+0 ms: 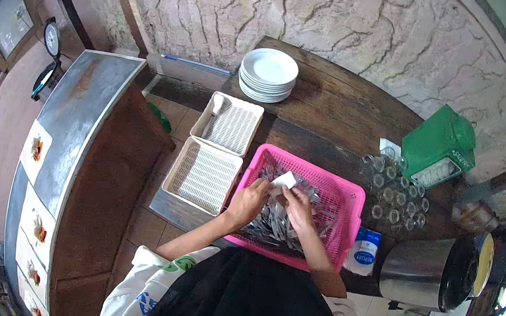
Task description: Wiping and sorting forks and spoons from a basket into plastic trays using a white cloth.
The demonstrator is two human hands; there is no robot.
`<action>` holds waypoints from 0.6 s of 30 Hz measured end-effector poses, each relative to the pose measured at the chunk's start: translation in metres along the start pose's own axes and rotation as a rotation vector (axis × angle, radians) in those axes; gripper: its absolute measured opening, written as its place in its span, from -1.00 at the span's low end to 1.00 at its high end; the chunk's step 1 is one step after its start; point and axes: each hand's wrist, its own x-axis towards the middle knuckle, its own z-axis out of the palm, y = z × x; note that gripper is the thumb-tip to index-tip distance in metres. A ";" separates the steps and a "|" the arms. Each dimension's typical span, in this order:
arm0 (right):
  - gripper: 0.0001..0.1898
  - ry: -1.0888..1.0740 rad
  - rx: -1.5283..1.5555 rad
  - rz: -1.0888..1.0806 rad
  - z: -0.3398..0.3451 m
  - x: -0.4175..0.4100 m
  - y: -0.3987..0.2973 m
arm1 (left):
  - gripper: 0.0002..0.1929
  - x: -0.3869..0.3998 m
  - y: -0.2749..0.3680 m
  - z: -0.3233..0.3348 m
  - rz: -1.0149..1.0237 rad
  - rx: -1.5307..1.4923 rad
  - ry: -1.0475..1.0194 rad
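Note:
A pink plastic basket filled with metal cutlery stands on the wooden table in front of me. Above the cutlery, my left hand and my right hand meet at a small white paper piece, perhaps a napkin or sleeve. The fingers of both hands pinch it. Whether cutlery is inside the paper is hidden by the fingers. Two cream plastic baskets sit side by side to the left of the pink one; the farther holds a small white item at its left side.
White plates are stacked at the back of the table. Drinking glasses, a green box, a blue and white packet and a steel container stand at right. A metal-topped counter with white papers is at left.

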 end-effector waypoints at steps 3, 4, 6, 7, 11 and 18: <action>-0.83 -0.004 -0.267 -0.116 0.038 0.012 -0.002 | -0.69 0.000 -0.018 -0.023 -0.033 -0.064 0.101; -0.82 0.016 -0.335 -0.125 0.046 0.021 0.002 | -0.69 0.001 -0.023 -0.032 -0.031 -0.064 0.109; -0.79 0.002 -0.465 -0.159 0.060 0.040 0.008 | -0.63 0.001 -0.034 -0.048 -0.270 -0.308 0.123; -0.79 -0.007 -0.469 -0.161 0.068 0.051 0.013 | -0.65 -0.003 -0.050 -0.048 -0.294 -0.335 0.180; -0.79 0.017 -0.449 -0.158 0.095 0.101 0.030 | -0.71 -0.010 -0.108 -0.062 -0.426 -0.405 -0.040; -0.78 -0.032 -0.556 -0.078 0.149 0.196 0.050 | -0.68 0.018 -0.187 -0.074 -0.449 -0.403 0.076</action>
